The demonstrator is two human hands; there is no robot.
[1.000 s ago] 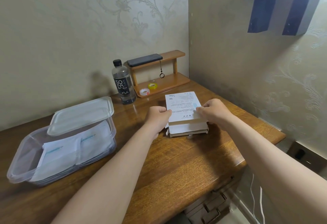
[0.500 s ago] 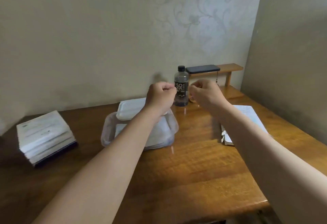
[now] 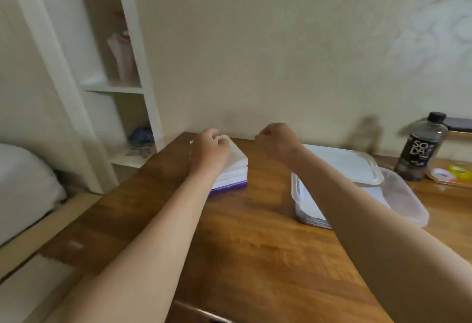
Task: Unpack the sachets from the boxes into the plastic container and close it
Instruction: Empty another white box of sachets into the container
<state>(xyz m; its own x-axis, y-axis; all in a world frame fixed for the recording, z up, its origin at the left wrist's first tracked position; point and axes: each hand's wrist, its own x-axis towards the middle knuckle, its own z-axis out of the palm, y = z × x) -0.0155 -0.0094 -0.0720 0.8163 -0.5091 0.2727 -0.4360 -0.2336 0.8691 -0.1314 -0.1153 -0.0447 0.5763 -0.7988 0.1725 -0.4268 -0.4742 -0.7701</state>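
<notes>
The left hand (image 3: 209,153) is in the middle of the frame, on top of a stack of boxes (image 3: 233,169). Its fingers are curled over the far edge of the top box. The picture is blurry, so I cannot tell if it really grips the box or only touches it. The right hand (image 3: 277,141) hangs in the air just to the right of the stack. It is curled up like a fist and holds nothing.

The stack sits on the tabletop (image 3: 255,259), close to its far left corner. The boxes are white and the bottom one has a purple edge.

Under the right forearm is the plastic container (image 3: 406,205). White sachets (image 3: 309,208) lie flat inside it. The lid (image 3: 344,164) rests loosely across its back part, so the container is not closed yet.

At the far right stand a dark soda bottle (image 3: 419,149) and some tape rolls (image 3: 457,169). A white shelf (image 3: 115,88) and a bed (image 3: 23,182) are at the left.

I think the next job is to take a box from the stack. If the hand pulls only the top box too fast, the others may slide, and they are near the edge, so they could fall off. The right arm is right over the loose lid and could bump it off.
</notes>
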